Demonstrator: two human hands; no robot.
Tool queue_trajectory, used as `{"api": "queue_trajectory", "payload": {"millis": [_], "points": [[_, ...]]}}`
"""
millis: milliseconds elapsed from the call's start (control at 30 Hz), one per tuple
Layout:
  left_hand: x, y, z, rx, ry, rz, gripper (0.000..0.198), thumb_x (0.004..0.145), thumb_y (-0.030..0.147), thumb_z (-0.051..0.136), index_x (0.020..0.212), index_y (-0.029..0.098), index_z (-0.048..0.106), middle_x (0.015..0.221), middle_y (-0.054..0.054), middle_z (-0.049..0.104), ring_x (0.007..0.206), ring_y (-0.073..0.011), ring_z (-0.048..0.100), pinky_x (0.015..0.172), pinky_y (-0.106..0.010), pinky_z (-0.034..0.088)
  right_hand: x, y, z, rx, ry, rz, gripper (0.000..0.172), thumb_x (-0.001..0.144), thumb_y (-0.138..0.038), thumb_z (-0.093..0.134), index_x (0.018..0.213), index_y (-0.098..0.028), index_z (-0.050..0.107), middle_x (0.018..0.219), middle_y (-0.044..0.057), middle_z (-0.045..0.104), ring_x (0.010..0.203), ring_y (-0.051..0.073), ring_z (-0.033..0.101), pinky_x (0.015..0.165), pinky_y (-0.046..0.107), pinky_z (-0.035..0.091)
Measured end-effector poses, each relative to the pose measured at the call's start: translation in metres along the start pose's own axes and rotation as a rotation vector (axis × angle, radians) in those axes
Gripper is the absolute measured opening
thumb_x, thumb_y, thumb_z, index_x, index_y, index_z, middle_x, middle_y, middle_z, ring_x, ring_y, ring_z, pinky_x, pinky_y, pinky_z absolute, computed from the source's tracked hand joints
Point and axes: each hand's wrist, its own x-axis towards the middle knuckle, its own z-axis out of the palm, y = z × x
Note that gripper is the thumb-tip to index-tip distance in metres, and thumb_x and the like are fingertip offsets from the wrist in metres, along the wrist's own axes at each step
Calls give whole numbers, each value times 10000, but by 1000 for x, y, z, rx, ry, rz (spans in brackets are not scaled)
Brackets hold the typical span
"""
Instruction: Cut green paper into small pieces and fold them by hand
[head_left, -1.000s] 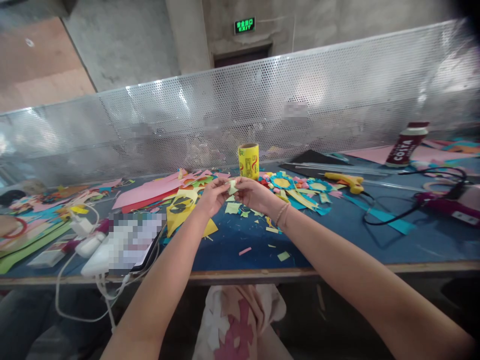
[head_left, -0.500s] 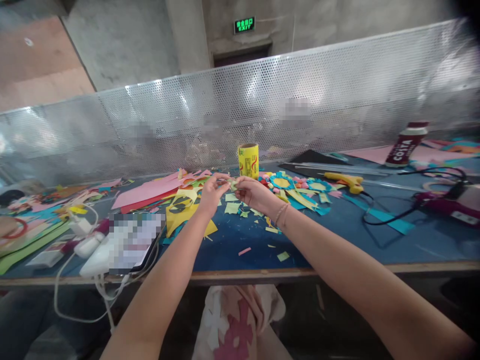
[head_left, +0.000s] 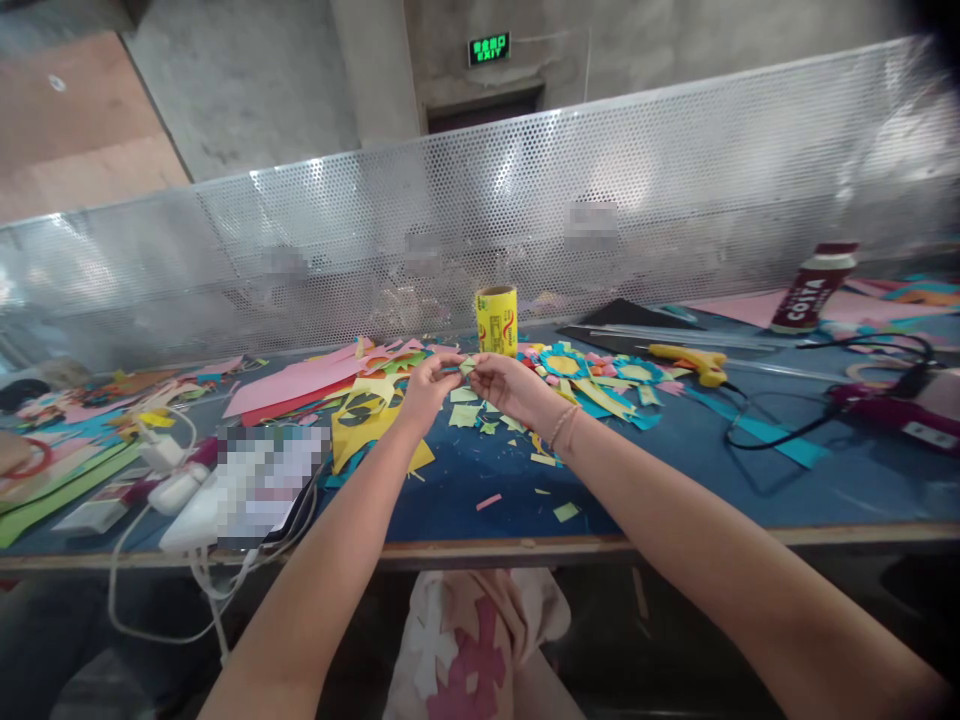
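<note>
My left hand [head_left: 427,388] and my right hand [head_left: 510,385] meet above the middle of the blue table [head_left: 675,470]. Both pinch a small pale green paper piece [head_left: 467,366] between fingertips. A beaded bracelet sits on my right wrist. Under the hands lie pale green paper scraps [head_left: 465,412] and a yellow cut-out sheet [head_left: 367,415]. Just behind the hands stands a yellow tape roll [head_left: 496,320].
Blue-and-yellow paper rosettes [head_left: 592,372] and a yellow glue gun [head_left: 690,362] lie to the right, with a black cable [head_left: 757,425] and a brown bottle [head_left: 814,290]. Pink sheets [head_left: 292,382], a phone [head_left: 262,480] and white chargers [head_left: 176,490] lie left. A perforated metal screen [head_left: 480,220] backs the table.
Both hands rose slightly and shifted a little away from me with the paper piece; the pinch has tightened. Nothing else moved.
</note>
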Motion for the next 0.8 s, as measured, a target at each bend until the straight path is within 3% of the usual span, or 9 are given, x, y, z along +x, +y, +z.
{"api": "queue_trajectory", "payload": {"millis": [200, 400, 800], "points": [[0, 1, 1, -19, 34, 39, 259, 582, 227, 715, 818, 165, 628, 828, -36, 666, 767, -141, 611, 757, -309, 475, 0, -2, -2, -39, -43, -25, 210, 680, 45, 478, 680, -131, 593, 630, 9, 605, 588, 66, 566, 642, 188, 482], [0, 1, 0, -8, 56, 31, 245, 599, 266, 724, 808, 165, 644, 802, -35, 669, 730, -131, 602, 707, -281, 476, 0, 1, -4, -169, -21, -94, 101, 634, -96, 671, 715, -149, 643, 684, 7, 625, 658, 84, 577, 603, 195, 450], [1, -1, 0, 0, 56, -1, 247, 586, 290, 743, 782, 159, 666, 711, -17, 648, 656, -106, 585, 679, -259, 479, 11, 12, -11, -425, 90, -266, 254, 516, -282, 761, 672, -172, 595, 627, -44, 554, 580, 65, 497, 554, 209, 396]]}}
